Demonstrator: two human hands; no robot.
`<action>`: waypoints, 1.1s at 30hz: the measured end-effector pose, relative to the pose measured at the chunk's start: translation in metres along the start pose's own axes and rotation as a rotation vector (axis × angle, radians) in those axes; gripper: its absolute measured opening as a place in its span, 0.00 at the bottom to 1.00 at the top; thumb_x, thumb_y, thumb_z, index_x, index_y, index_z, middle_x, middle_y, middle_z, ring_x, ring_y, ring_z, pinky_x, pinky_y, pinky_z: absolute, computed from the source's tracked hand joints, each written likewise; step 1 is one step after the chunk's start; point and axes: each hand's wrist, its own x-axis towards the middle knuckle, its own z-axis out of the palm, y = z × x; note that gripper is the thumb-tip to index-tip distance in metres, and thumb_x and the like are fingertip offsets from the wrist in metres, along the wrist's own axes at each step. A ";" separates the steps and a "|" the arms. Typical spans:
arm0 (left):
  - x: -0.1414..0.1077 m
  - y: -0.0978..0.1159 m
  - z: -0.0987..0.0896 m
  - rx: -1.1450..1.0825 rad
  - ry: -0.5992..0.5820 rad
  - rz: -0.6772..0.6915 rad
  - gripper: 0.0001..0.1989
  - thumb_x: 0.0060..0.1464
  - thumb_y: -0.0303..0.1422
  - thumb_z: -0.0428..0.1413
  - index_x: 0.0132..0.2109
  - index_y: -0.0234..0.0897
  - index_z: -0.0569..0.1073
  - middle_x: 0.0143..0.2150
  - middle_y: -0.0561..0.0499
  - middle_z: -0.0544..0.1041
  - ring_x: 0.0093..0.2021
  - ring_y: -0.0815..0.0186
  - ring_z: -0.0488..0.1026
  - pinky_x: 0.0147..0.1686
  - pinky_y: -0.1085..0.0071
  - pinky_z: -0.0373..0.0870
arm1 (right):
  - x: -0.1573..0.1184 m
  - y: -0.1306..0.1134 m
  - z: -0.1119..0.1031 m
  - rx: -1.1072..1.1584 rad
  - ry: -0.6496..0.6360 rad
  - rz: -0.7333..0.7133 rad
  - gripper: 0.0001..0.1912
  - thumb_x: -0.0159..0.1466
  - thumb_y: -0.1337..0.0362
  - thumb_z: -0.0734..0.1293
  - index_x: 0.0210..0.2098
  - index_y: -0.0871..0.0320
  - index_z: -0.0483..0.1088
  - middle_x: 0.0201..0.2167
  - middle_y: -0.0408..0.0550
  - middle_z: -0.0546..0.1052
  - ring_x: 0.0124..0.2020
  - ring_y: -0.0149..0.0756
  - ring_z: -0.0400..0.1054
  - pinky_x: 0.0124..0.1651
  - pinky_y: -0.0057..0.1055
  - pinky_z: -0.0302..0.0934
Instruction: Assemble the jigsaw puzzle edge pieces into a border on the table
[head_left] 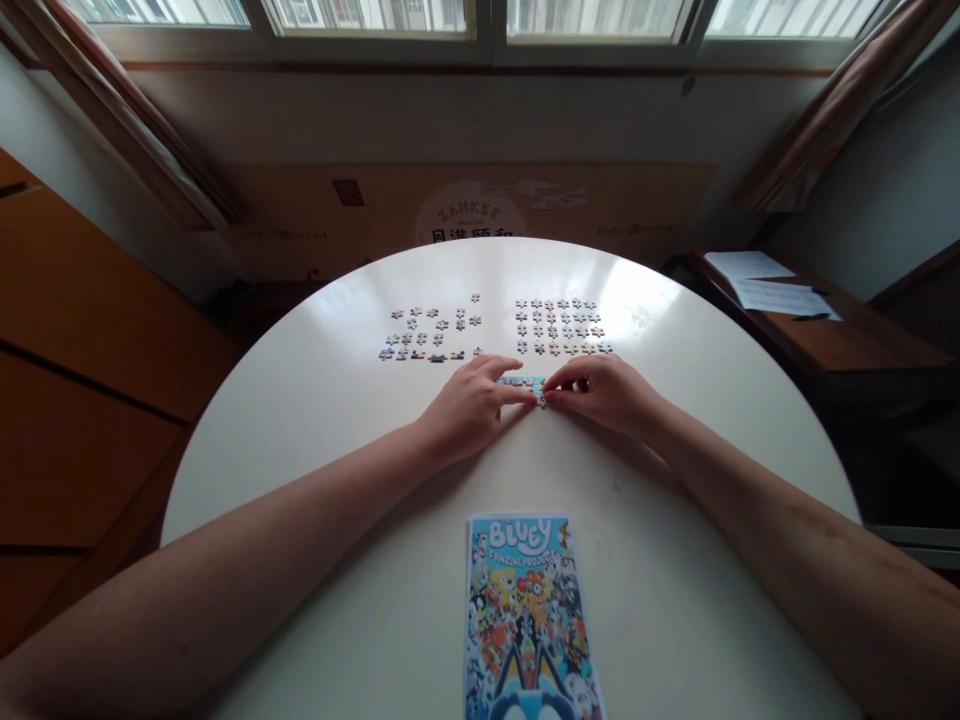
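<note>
A small strip of joined puzzle pieces (520,381) in light blue lies on the white round table (330,560). My left hand (474,400) rests beside and partly over the strip, its fingers spread and the index finger touching near its right end. From the right, my right hand (600,390) has thumb and fingers pinched at the strip's right end; whatever is between the fingertips is too small to make out. Loose puzzle pieces (433,313) are spread behind my left hand. Rows of more pieces (551,318) lie behind my right hand.
A colourful Bluey picture sheet (531,620) lies near the table's front. To the right, a brown side table (817,335) holds papers (780,297) and pens. A wall with windows stands behind; a wooden cabinet (82,400) is at the left.
</note>
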 end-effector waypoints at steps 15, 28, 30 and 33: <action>-0.007 0.011 -0.004 -0.038 0.120 0.009 0.22 0.52 0.13 0.50 0.46 0.39 0.79 0.54 0.44 0.76 0.54 0.57 0.71 0.54 0.53 0.71 | -0.003 -0.002 -0.007 0.059 0.231 -0.014 0.18 0.68 0.54 0.64 0.31 0.58 0.79 0.24 0.46 0.77 0.24 0.32 0.65 0.27 0.29 0.57; -0.009 0.026 -0.012 -0.100 0.212 0.113 0.11 0.48 0.17 0.48 0.29 0.37 0.69 0.31 0.50 0.75 0.31 0.65 0.65 0.30 0.69 0.62 | -0.006 -0.005 -0.001 0.116 0.237 0.021 0.18 0.69 0.53 0.64 0.31 0.56 0.79 0.24 0.46 0.78 0.23 0.34 0.67 0.27 0.31 0.60; -0.009 0.026 -0.012 -0.103 0.242 0.115 0.11 0.46 0.16 0.48 0.29 0.37 0.67 0.30 0.50 0.73 0.30 0.65 0.64 0.29 0.70 0.60 | -0.006 -0.005 -0.001 0.127 0.242 0.030 0.18 0.68 0.53 0.64 0.31 0.56 0.79 0.25 0.46 0.78 0.23 0.34 0.67 0.27 0.31 0.60; -0.010 0.026 -0.012 -0.107 0.246 0.106 0.11 0.43 0.16 0.48 0.28 0.38 0.66 0.28 0.51 0.71 0.29 0.65 0.64 0.28 0.70 0.59 | -0.007 -0.003 -0.001 0.130 0.246 0.044 0.18 0.68 0.53 0.63 0.32 0.56 0.79 0.26 0.47 0.79 0.25 0.36 0.69 0.28 0.31 0.61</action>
